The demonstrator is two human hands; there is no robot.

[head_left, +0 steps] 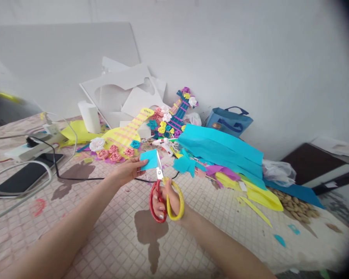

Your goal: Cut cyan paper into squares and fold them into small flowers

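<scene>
My left hand (128,169) pinches a small square of turquoise paper (149,159) by its left side, above the middle of the table. In my right hand (170,199) is a pair of scissors (159,173) with one red and one yellow handle. The blades point upward and lie at the right edge of the paper; whether they have cut into it I cannot tell. Just beyond sits a white glue gun (165,145), and turquoise paper scraps (187,164) lie to the right of the scissors.
Behind stand a yellow paper guitar (123,135) and a dark blue one (178,116), both with paper flowers. Turquoise sheets (221,149), yellow strips (257,193) and peanuts (295,207) lie right. At left are a phone (25,174), a power strip (33,147) and cables.
</scene>
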